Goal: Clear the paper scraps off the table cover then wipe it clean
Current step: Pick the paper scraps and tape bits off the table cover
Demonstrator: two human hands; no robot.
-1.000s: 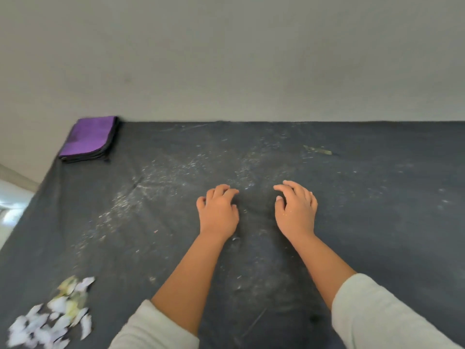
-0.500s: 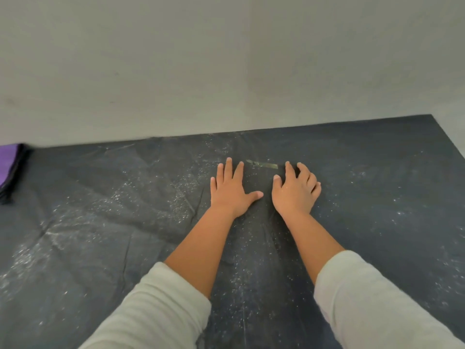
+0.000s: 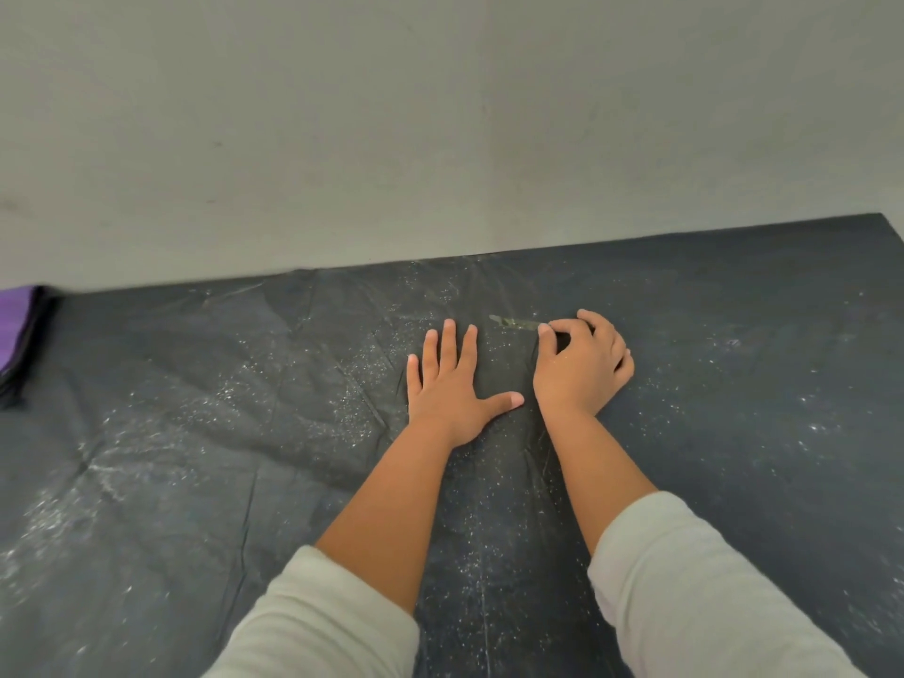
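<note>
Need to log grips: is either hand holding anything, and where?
Left hand lies flat, holding nothing. Right hand curls at one end of the thin greenish scrap; a hold cannot be told.

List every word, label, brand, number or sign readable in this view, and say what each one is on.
None. No readable text shows on the dark table cover, the wall, the purple cloth, the greenish scrap or the sleeves. The white specks on the cover are dust, not print.

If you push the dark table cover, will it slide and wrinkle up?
Probably: the table cover already shows creases, so it looks thin and floppy. The left hand lies flat on it, which likely keeps it from bunching.
</note>
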